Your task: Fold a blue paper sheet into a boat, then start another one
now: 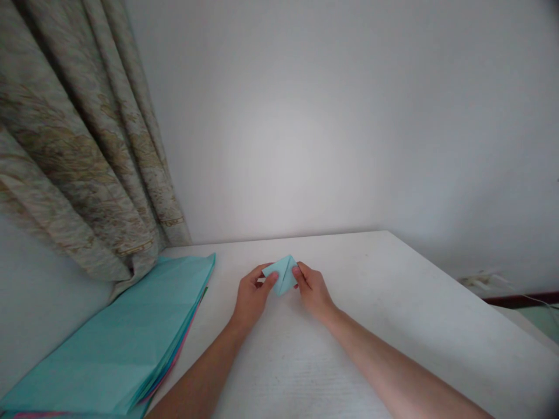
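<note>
A small piece of folded light-blue paper (284, 276) is held up over the white table between my two hands. It has a diamond-like outline, and a fold line or slit runs down its face. My left hand (253, 294) pinches its left corner, thumb on the front and fingers behind. On the opposite side, my right hand (315, 291) grips the right edge with the thumb on the face. The fingers behind the paper are partly hidden.
At the left lies a stack of large coloured paper sheets (126, 326), turquoise on top with blue and pink edges below. A patterned curtain (87, 128) hangs down to it. The white table (393, 314) meets a plain wall (297, 116); a cable (535, 299) shows at far right.
</note>
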`<state>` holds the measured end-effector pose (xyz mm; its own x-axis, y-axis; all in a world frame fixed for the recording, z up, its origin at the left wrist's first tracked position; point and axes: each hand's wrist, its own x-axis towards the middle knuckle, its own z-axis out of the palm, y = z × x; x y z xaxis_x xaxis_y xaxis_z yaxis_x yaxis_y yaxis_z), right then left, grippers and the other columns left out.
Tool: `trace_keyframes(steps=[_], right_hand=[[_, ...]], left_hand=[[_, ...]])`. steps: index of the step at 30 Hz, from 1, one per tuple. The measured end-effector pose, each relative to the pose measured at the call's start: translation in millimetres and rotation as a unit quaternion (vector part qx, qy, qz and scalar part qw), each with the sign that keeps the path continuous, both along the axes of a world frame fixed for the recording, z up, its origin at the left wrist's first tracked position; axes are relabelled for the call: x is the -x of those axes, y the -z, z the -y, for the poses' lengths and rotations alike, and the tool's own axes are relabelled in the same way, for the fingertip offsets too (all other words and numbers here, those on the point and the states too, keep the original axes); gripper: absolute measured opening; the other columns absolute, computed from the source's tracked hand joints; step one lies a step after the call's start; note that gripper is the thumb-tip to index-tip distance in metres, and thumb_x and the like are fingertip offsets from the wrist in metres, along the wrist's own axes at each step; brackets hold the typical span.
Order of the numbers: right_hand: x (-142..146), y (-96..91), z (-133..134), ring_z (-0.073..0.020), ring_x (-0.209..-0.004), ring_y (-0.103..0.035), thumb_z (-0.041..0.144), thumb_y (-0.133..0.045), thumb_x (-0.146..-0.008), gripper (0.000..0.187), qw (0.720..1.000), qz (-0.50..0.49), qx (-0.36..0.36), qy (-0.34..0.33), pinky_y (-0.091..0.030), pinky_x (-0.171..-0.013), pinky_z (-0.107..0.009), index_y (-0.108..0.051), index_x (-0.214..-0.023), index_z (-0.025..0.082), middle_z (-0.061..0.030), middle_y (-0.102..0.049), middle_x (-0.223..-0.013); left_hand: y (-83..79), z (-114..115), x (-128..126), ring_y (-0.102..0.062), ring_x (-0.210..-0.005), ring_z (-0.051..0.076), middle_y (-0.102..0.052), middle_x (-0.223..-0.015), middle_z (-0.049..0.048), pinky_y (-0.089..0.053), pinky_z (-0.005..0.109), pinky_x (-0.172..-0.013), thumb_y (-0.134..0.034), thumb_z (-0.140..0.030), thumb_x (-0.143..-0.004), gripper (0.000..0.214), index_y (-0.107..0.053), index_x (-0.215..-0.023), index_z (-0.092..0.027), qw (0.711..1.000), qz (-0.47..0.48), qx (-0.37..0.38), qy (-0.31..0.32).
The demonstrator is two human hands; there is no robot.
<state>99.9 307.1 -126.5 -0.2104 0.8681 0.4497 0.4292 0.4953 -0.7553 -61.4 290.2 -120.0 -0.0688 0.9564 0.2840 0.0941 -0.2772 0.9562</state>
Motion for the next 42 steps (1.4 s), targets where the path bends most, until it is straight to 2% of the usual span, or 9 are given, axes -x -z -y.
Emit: trace_keyframes(steps=[3, 6, 8, 11, 19, 31, 39, 42], right_hand=[[2.6, 0.6, 1.2, -0.0118, -0.053, -0.044, 0.041, -0.036, -0.091, 0.036, 1.0, 0.004, -0.006, 0.0, -0.033, -0.051, -0.022, -0.052, -0.07, 0.017, 0.0021, -0.048, -0.056], [3.1, -2.1, 3.6, -0.0112, -0.055, -0.044, 0.039, -0.042, -0.09, 0.03, 1.0, -0.01, -0.011, 0.005, -0.031, -0.051, -0.022, -0.059, -0.078, 0.017, 0.0019, -0.051, -0.06], [2.7, -3.1, 4.4, -0.0107, -0.052, -0.042, 0.039, -0.042, -0.089, 0.033, 1.0, -0.006, -0.012, 0.011, -0.029, -0.049, -0.022, -0.06, -0.072, 0.016, 0.0022, -0.048, -0.056], [2.3, -2.5, 4.2, -0.0104, -0.05, -0.04, 0.039, -0.042, -0.089, 0.038, 1.0, 0.007, -0.019, 0.024, -0.027, -0.047, -0.023, -0.058, -0.063, 0.016, 0.0023, -0.045, -0.052], [2.9, -2.7, 5.5, -0.0099, -0.046, -0.037, 0.039, -0.041, -0.089, 0.04, 0.999, 0.023, -0.017, 0.038, -0.026, -0.046, -0.023, -0.057, -0.059, 0.017, 0.0028, -0.041, -0.048], [4.6, -2.7, 6.1, -0.0101, -0.046, -0.035, 0.039, -0.042, -0.087, 0.039, 0.999, -0.014, -0.004, 0.039, -0.025, -0.045, -0.023, -0.055, -0.057, 0.018, 0.003, -0.038, -0.048], [5.7, -1.7, 6.1, -0.01, -0.046, -0.036, 0.039, -0.043, -0.087, 0.039, 0.999, -0.032, 0.004, 0.034, -0.025, -0.044, -0.023, -0.057, -0.057, 0.017, 0.0032, -0.039, -0.047], [5.7, -1.6, 6.0, -0.0105, -0.045, -0.037, 0.039, -0.043, -0.088, 0.038, 0.999, -0.01, -0.002, 0.046, -0.026, -0.045, -0.024, -0.061, -0.062, 0.018, 0.003, -0.043, -0.048]], left_hand=[[5.2, -1.4, -1.8, -0.054, -0.061, 0.013, -0.061, -0.067, 0.0016, -0.042, 0.023, -0.057, -0.062, -0.042, -0.073, 0.03, -0.065, -0.08, -0.013, 0.999, 0.03, 0.021, 0.026], [8.2, -2.6, -0.7, -0.054, -0.058, 0.013, -0.061, -0.066, 0.0004, -0.042, 0.023, -0.055, -0.065, -0.04, -0.071, 0.033, -0.063, -0.091, -0.014, 0.998, 0.05, 0.039, 0.023], [7.9, -2.4, -0.2, -0.056, -0.064, 0.015, -0.064, -0.073, 0.0021, -0.044, 0.024, -0.061, -0.063, -0.04, -0.073, 0.033, -0.064, -0.095, -0.015, 0.999, 0.031, 0.023, 0.032], [5.6, -0.9, -0.8, -0.057, -0.071, 0.017, -0.066, -0.073, 0.0034, -0.043, 0.025, -0.067, -0.057, -0.04, -0.077, 0.027, -0.068, -0.079, -0.015, 0.999, -0.029, -0.003, 0.026], [2.1, 4.9, -1.9, -0.053, -0.064, 0.017, -0.064, -0.065, 0.0026, -0.041, 0.025, -0.059, -0.056, -0.042, -0.076, 0.032, -0.07, -0.07, -0.014, 0.999, -0.037, -0.001, -0.015], [2.1, 6.5, -1.6, -0.052, -0.063, 0.017, -0.063, -0.065, 0.0024, -0.041, 0.025, -0.06, -0.057, -0.04, -0.076, 0.03, -0.072, -0.073, -0.013, 1.0, -0.016, -0.006, -0.02], [4.1, 3.7, -0.6, -0.054, -0.064, 0.016, -0.064, -0.065, 0.0015, -0.041, 0.024, -0.06, -0.058, -0.039, -0.075, 0.029, -0.07, -0.068, -0.014, 0.999, -0.01, -0.01, -0.036], [1.3, 4.0, -1.3, -0.057, -0.069, 0.017, -0.067, -0.071, 0.0022, -0.043, 0.024, -0.065, -0.058, -0.037, -0.074, 0.025, -0.07, -0.074, -0.016, 1.0, -0.024, -0.016, -0.011]])
